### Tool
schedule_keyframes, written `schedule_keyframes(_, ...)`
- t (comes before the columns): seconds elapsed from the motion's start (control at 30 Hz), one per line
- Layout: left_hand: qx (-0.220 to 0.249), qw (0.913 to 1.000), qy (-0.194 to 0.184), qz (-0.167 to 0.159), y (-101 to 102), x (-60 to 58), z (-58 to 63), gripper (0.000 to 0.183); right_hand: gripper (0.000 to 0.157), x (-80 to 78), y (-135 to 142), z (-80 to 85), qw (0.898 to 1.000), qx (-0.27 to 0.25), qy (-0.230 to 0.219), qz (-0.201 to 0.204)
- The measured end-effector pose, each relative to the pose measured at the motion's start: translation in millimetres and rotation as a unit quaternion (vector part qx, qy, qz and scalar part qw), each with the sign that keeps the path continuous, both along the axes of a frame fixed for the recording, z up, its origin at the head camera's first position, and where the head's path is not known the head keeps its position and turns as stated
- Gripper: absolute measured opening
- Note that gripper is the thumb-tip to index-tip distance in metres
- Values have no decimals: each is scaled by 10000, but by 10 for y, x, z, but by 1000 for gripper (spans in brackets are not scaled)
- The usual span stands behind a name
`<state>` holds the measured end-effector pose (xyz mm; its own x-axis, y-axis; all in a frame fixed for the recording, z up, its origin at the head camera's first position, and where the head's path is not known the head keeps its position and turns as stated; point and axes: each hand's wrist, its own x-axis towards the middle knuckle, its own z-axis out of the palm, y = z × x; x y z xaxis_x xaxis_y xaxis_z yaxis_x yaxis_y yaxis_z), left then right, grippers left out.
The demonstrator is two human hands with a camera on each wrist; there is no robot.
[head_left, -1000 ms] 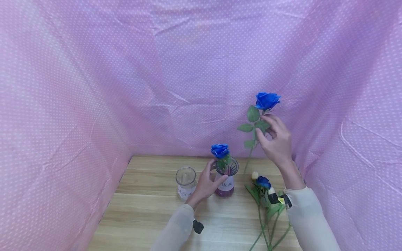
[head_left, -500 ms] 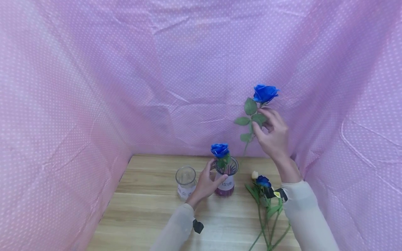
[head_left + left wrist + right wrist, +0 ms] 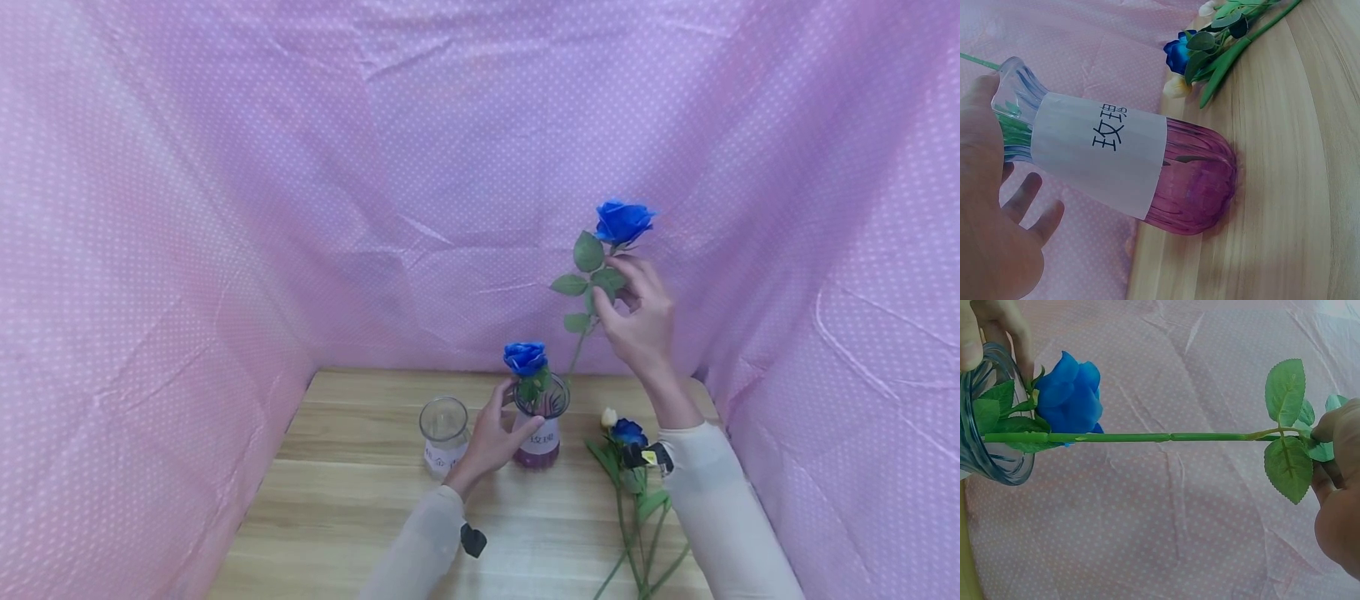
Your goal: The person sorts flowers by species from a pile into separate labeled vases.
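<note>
My left hand (image 3: 489, 439) grips the neck of a glass vase (image 3: 1191, 181) with a pinkish-purple base and a white label. One blue rose (image 3: 525, 359) stands in this vase, its bloom above the rim. Up to the right, my right hand (image 3: 642, 327) pinches the leafy upper stem of a second blue rose (image 3: 624, 222). That rose slants, bloom up, and its green stem (image 3: 1147, 437) runs down to the vase mouth. In the right wrist view the stem's lower end overlaps the rim; I cannot tell how far inside it is.
A clear glass vase (image 3: 444, 423) with a white label stands left of the held one. At the right of the wooden table (image 3: 330, 500) lie several flowers, among them a dark blue bloom (image 3: 628, 432) and a white bud (image 3: 609, 417). Pink dotted cloth (image 3: 450, 167) surrounds the table.
My right hand has moved up and to the left with its rose, bringing the stem's lower end to the vase mouth. The left hand and the vase have stayed put.
</note>
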<state>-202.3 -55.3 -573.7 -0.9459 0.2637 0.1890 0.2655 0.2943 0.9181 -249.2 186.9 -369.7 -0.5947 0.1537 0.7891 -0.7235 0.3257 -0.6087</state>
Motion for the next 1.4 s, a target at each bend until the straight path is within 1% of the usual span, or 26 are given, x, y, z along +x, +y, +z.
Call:
schedule_keyframes(0.2, 33, 10000, 22, -24, 3, 3, -4, 81, 47, -27, -15, -95, 9999, -22, -104, 8)
schedule_keyframes(0.43, 28, 10000, 30, 17, 12, 20, -1, 82, 48, -33, -45, -233, 9998, 148, -138, 12)
schedule_keyframes(0.73, 71, 10000, -11, 36, 23, 47, -5, 82, 46, 4, -72, -460, 9985, 446, -299, -68)
schedule_keyframes(0.87, 84, 10000, -4, 44, 24, 44, -8, 82, 47, 15, -69, -578, 9981, 547, -287, -69)
schedule_keyframes(1.13, 130, 9999, -2, 36, 29, 55, 4, 82, 45, 42, -72, -825, 9974, 685, -192, -102)
schedule_keyframes(1.4, 163, 9999, -10, 33, 32, 78, 7, 83, 47, 96, -70, -1006, 9967, 744, -300, -81)
